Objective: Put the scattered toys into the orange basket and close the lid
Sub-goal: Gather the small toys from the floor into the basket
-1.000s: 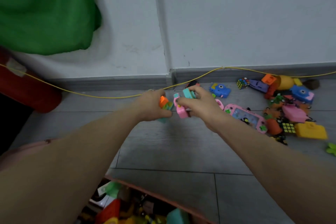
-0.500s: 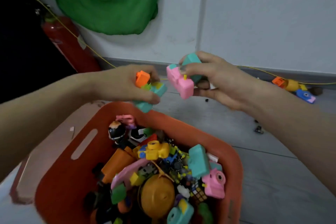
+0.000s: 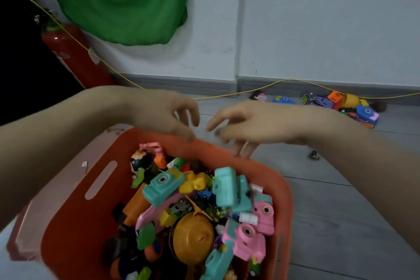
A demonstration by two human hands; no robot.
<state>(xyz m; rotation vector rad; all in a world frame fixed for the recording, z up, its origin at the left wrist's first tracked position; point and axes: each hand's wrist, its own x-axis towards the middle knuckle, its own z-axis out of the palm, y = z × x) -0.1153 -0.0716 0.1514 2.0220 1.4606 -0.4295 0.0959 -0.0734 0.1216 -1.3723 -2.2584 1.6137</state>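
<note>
The orange basket (image 3: 75, 218) stands on the floor below me, heaped with toys: teal toy cameras (image 3: 229, 186), pink toy cameras (image 3: 246, 237), a yellow dome (image 3: 193, 236). My left hand (image 3: 166, 113) hovers over the basket's far rim with loose, empty fingers. My right hand (image 3: 247, 125) hangs beside it, fingers spread and pointing down, holding nothing. More scattered toys (image 3: 341, 104) lie by the wall at the far right, among them a blue camera (image 3: 367, 115) and a puzzle cube (image 3: 308, 98).
A red fire extinguisher (image 3: 75, 52) leans at the left wall under a green cloth (image 3: 122, 0). A yellow cord (image 3: 256, 90) runs along the skirting. A small dark piece (image 3: 314, 154) lies on the grey floor to the right of the basket.
Both hands have let go of the toy cameras they held; those now lie on the heap in the basket. The fingers have opened above the far rim.
</note>
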